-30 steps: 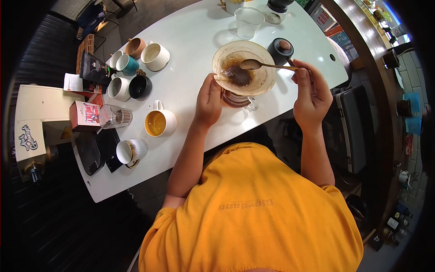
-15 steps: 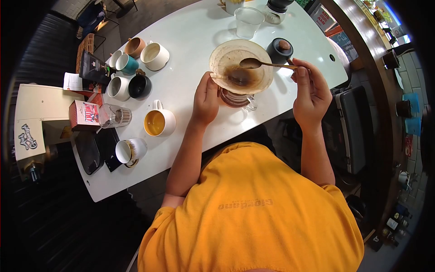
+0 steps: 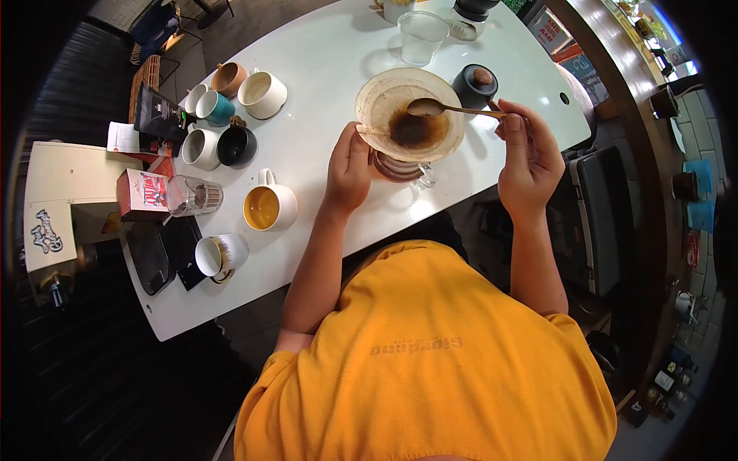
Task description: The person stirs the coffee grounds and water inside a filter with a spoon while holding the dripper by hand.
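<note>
A wide, stained coffee filter (image 3: pixel 373 98) sits over a glass server (image 3: pixel 425 175) with a clear handle, close to the table's near edge. Dark wet grounds (image 3: pixel 415 129) lie at the bottom of the filter. My left hand (image 3: pixel 350 165) pinches the filter's left rim, thumb uppermost. In my right hand (image 3: pixel 530 154), the handle of a spoon (image 3: pixel 425 107) is gripped between thumb and fingers. The bowl of the spoon hangs over the filter's inside, above the grounds. Just behind the filter's right side stands a dark lidded jar (image 3: pixel 474 86).
The white table (image 3: pixel 307 165) carries several cups at the left, including a white mug with a yellow inside (image 3: pixel 270 207). Beside them lie a ribbed glass (image 3: pixel 196 197) and a red-and-white box (image 3: pixel 143 192). A clear plastic cup (image 3: pixel 423 38) stands at the back.
Liquid in the filter has sunk, and the grounds show darker and more clearly. The spoon has barely shifted; both hands keep their places.
</note>
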Action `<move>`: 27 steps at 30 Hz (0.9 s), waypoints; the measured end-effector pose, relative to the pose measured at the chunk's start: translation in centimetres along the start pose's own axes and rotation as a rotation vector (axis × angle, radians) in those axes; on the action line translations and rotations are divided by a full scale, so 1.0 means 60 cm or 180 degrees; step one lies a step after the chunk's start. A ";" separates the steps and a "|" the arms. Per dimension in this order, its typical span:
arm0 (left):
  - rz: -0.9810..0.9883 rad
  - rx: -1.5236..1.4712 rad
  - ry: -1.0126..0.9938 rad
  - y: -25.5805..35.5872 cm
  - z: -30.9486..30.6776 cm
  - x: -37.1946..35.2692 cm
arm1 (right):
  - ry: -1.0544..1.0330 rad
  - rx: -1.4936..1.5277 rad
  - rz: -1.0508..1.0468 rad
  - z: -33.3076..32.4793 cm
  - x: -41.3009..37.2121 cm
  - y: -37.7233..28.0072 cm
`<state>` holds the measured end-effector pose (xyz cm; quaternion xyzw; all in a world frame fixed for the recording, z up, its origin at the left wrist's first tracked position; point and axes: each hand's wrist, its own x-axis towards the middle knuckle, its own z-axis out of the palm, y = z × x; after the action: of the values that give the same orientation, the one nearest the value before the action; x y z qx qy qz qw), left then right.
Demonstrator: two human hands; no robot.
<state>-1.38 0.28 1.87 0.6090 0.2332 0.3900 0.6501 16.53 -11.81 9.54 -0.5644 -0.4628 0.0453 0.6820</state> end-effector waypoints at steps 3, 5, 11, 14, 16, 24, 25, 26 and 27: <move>0.0035 -0.0022 0.0035 0.001 0.009 -0.001 | 0.0019 -0.0004 0.0003 0.001 -0.001 0.001; 0.0042 -0.0058 0.0067 0.005 0.010 -0.002 | 0.0019 -0.0010 -0.0026 0.001 0.000 0.000; 0.0058 -0.0015 -0.0057 0.000 -0.004 -0.002 | 0.0105 -0.0022 0.0057 0.001 -0.003 -0.001; -0.0015 -0.0062 0.0017 0.000 0.005 -0.006 | 0.0054 -0.0001 0.0011 0.002 -0.002 -0.003; -0.0024 -0.0007 -0.0025 0.004 0.000 -0.009 | 0.0049 -0.0038 -0.0009 0.000 -0.003 -0.004; 0.0096 -0.0019 -0.0028 0.003 0.007 -0.009 | 0.0095 0.0014 0.0014 0.000 -0.004 -0.006; 0.0082 0.0016 -0.0069 0.005 0.004 -0.010 | 0.0108 0.0017 0.0014 -0.001 -0.005 -0.007; 0.0083 0.0014 -0.0073 0.001 0.000 -0.008 | 0.0111 0.0013 0.0013 -0.002 -0.006 -0.007; 0.0055 -0.0002 -0.0119 -0.005 -0.005 -0.005 | 0.0133 0.0006 0.0031 -0.002 -0.006 -0.007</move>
<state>-1.72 0.22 1.50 0.6180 0.2156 0.3842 0.6512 16.22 -12.26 9.67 -0.5668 -0.4457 0.0372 0.6919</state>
